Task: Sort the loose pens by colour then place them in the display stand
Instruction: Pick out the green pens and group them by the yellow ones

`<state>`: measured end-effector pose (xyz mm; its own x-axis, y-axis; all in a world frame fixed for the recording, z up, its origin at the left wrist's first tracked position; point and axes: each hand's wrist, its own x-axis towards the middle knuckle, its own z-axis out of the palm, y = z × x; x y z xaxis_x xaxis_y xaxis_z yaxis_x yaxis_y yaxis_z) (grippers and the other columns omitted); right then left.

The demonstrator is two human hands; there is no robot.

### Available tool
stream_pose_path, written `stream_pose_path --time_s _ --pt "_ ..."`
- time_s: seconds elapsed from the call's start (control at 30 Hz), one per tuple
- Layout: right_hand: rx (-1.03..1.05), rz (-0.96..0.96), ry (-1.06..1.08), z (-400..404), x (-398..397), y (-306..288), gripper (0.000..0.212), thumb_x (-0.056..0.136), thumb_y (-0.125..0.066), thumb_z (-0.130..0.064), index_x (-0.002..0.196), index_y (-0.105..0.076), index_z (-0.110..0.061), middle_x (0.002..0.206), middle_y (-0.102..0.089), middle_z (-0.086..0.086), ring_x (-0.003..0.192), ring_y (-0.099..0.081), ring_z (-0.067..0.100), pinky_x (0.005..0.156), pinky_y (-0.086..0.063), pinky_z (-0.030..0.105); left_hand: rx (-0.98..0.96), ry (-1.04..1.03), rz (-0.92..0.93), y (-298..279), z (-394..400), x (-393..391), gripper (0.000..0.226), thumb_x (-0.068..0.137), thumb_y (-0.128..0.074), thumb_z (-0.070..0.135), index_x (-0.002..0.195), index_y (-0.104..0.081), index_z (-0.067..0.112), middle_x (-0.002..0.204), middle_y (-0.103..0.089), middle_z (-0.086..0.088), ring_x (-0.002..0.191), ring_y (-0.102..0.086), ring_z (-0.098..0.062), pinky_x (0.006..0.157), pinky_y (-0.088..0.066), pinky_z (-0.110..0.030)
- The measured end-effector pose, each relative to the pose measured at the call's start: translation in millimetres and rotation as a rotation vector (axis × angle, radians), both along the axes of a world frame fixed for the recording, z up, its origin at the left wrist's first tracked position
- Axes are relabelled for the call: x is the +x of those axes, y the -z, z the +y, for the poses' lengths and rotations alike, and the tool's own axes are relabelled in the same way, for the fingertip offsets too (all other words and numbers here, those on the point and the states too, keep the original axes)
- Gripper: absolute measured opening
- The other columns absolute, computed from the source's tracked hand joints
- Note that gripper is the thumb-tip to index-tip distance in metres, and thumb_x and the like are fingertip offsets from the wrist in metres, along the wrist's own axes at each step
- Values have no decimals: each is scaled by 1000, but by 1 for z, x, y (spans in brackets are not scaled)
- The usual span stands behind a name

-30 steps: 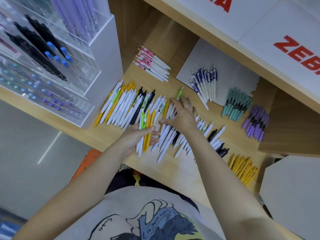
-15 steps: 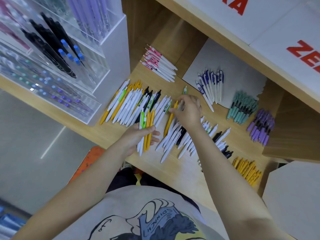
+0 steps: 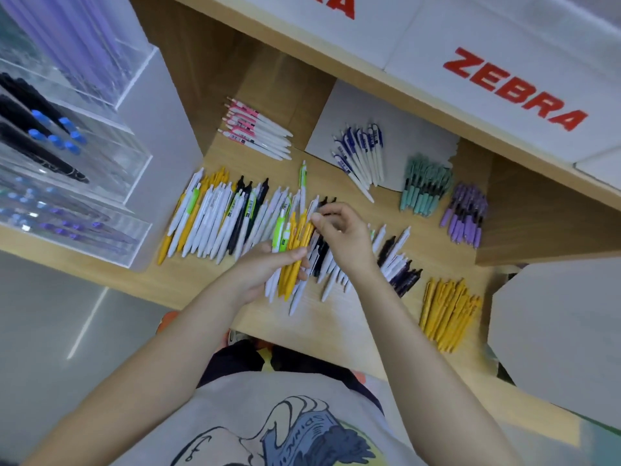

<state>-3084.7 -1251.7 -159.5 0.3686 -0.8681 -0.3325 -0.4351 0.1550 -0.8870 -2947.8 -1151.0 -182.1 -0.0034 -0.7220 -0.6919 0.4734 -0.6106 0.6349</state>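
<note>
The left hand (image 3: 265, 264) grips a small bundle of yellow and white plastic pens (image 3: 291, 250) above the wooden shelf's (image 3: 336, 317) middle; the right hand (image 3: 339, 230) pinches that bundle's upper end. The clear acrylic display stand (image 3: 84, 183) sits at the shelf's left edge.

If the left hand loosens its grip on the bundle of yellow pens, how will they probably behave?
The yellow pens look slim, stiff and smooth, so they would likely slide apart. The left hand holds them tilted over the wooden shelf, so they may scatter among the mixed pens and perhaps roll.
</note>
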Motion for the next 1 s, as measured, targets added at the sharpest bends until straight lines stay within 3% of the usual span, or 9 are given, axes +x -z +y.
stream_pose_path --time_s 0.1,0.17,0.23,0.33,0.5,0.6,0.8,1.0 --pt "-286 265 -35 3 -32 29 43 97 -61 -34 134 -54 -13 130 -60 2 124 -52 15 100 -43 32 58 -43 21 10 3 -3 38 85 -73 22 117 -64 3 90 -75 -11 77 -70 -25 84 -57 -46" --pt "-415 444 -165 8 -48 52 61 99 -51 -46 149 -37 -15 153 -39 8 144 -29 23 118 -26 41 85 -59 11 17 7 -3 33 88 -71 19 115 -65 1 93 -74 -14 78 -70 -27 80 -59 -45" --pt "-437 570 -281 15 -46 68 70 100 -37 -57 157 -18 -22 165 -13 6 152 -2 21 123 -4 41 96 -80 -12 23 11 -2 24 93 -67 15 111 -67 0 94 -74 -15 77 -70 -27 71 -60 -39" --pt "-485 610 -394 21 -24 81 69 101 -26 -61 158 -5 -29 166 4 -1 151 15 14 122 11 40 99 -133 -20 28 19 0 17 92 -68 16 103 -71 4 93 -74 -16 79 -70 -28 70 -59 -36" --pt "-537 659 -536 27 17 92 71 99 -10 -57 159 -4 -19 166 2 2 152 10 17 122 10 45 81 -174 -20 28 29 10 20 93 -67 15 108 -69 2 89 -70 -18 76 -68 -27 70 -58 -37" --pt "-575 633 -566 25 22 98 71 99 -13 -55 158 -6 -16 166 1 4 152 9 19 123 4 45 86 -173 -38 30 30 12 22 92 -68 17 111 -70 5 93 -72 -16 80 -69 -27 73 -58 -37" --pt "-566 720 -434 23 -3 94 73 102 -22 -59 159 -6 -17 166 2 4 151 15 18 123 4 46 106 -164 -14 30 30 11 25 93 -67 13 117 -66 3 99 -75 -17 86 -74 -31 84 -60 -43" --pt "-490 617 -482 16 1 83 70 102 -16 -59 159 -1 -21 166 6 4 151 16 19 123 5 45 99 -126 14 25 24 4 22 94 -66 13 113 -68 3 92 -76 -12 79 -73 -25 71 -62 -34"
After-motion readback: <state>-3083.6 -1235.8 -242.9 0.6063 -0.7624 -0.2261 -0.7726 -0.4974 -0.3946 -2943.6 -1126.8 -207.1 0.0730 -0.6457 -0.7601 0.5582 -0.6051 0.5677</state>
